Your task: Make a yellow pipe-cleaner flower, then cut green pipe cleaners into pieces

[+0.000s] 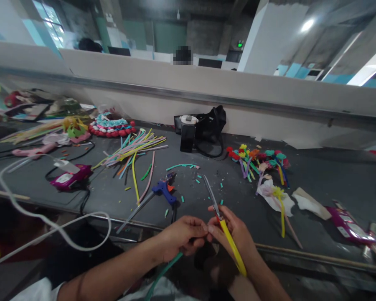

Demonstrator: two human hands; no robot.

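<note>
In front of my body, at the table's near edge, my left hand pinches a green pipe cleaner, whose long end hangs down toward my lap. My right hand holds a pair of scissors with yellow handles. Their blades look closed and point away from me over the table. The thumbs and fingertips of both hands meet, and what lies between them is too small to make out. Short green snippets are scattered on the table beyond my hands, near a curved green pipe cleaner.
A blue glue gun lies left of centre, with a pile of coloured pipe cleaners behind it. Pipe-cleaner flowers are on the right. A phone and black bag stand by the partition. A white cable loops at left.
</note>
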